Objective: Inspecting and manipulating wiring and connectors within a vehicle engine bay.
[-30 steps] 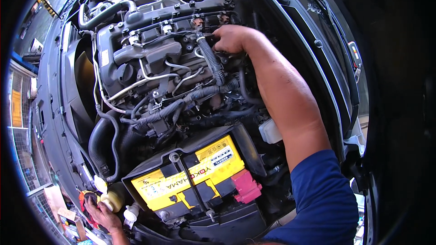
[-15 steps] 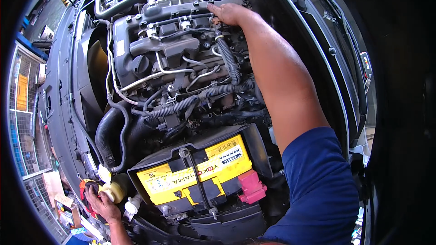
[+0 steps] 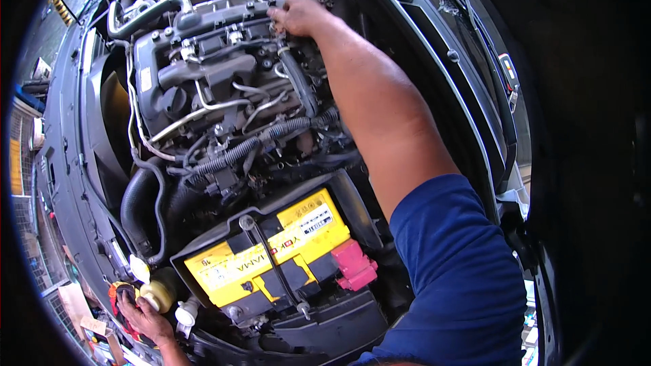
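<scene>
My right hand [image 3: 293, 16] reaches to the far end of the engine [image 3: 210, 74]. Its fingers are bent down beside the upper end of a black corrugated hose [image 3: 298, 81]; what they grip there is too small to make out. At the lower left, my left hand [image 3: 150, 320] lies with fingers stretched over a red, yellow and black object [image 3: 122, 293] whose kind I cannot tell. Right beside these fingers stands a yellowish fluid reservoir [image 3: 160, 291] with its white cap [image 3: 140, 269] tipped up.
A yellow and black car battery [image 3: 264, 251] sits in front of the engine under a metal hold-down bar, with a red terminal cover [image 3: 354, 266]. A white-capped filler neck [image 3: 186, 313] stands near my left hand. The car's front edge [image 3: 64, 163] runs along the left; wire-mesh shelving is beyond.
The whole view has shifted, so the engine and battery now appear farther left. My right hand's fingers have curled down more by the hose end. My left hand stays by the reservoir.
</scene>
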The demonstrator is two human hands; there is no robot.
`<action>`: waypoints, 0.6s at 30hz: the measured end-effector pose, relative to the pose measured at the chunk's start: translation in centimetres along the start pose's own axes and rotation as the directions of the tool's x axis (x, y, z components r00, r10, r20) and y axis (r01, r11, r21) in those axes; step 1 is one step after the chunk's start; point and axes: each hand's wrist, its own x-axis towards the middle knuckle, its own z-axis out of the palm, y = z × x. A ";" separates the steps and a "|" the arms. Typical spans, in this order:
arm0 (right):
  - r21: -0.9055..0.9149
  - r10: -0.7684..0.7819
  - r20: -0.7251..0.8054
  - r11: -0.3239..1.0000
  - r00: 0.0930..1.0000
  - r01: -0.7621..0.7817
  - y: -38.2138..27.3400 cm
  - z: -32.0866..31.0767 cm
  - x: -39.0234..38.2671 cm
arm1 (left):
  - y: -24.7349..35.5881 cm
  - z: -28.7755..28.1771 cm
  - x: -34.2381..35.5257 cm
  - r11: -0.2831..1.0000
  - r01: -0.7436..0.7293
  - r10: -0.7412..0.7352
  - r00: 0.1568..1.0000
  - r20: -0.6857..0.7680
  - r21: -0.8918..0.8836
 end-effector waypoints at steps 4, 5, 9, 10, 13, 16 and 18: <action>0.047 -0.037 -0.176 0.998 0.984 0.046 0.1 -2.3 -1.2 | -0.4 0.3 0.0 0.998 -0.059 0.059 0.998 0.007 -0.008; 0.231 0.080 -0.165 0.972 0.983 -0.041 0.6 -4.0 -3.0 | -0.5 0.3 0.1 0.998 -0.058 0.058 0.998 0.012 -0.036; 0.310 -0.084 -0.412 0.923 0.907 0.226 1.0 -6.0 -6.5 | -0.4 0.4 0.3 0.998 -0.053 0.052 0.999 -0.007 -0.019; 0.261 -0.101 -0.383 0.942 0.918 0.212 1.3 -6.6 -8.2 | -0.3 0.4 0.4 0.998 -0.055 0.055 0.998 0.005 0.004; 0.505 -0.211 -0.364 0.774 0.907 0.382 1.6 -7.3 -14.0 | 0.0 0.4 0.6 0.999 -0.051 0.051 0.999 -0.016 -0.009; 0.619 -0.088 -0.318 0.734 0.944 0.277 1.2 -7.8 -19.7 | 0.0 0.5 0.6 0.999 -0.032 0.032 0.999 0.014 -0.015; 0.661 -0.050 -0.308 0.707 0.950 0.252 0.7 -7.8 -23.5 | 0.0 0.5 0.6 1.000 -0.031 0.031 1.000 -0.006 -0.007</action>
